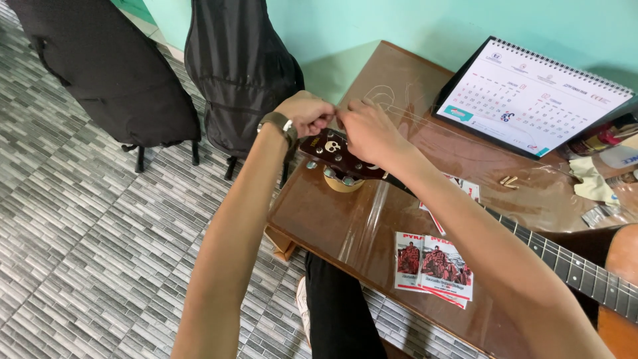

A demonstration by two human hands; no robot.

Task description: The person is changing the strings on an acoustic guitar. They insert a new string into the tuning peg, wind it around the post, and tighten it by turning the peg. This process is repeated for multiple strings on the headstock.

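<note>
Both hands, left hand (307, 113) and right hand (369, 131), pinch a thin string (425, 119) at twelve o'clock above the guitar headstock (335, 154).

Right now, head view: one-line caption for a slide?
Both hands, left and right, pinch a thin string above a guitar headstock on a brown table, calendar behind.
</note>
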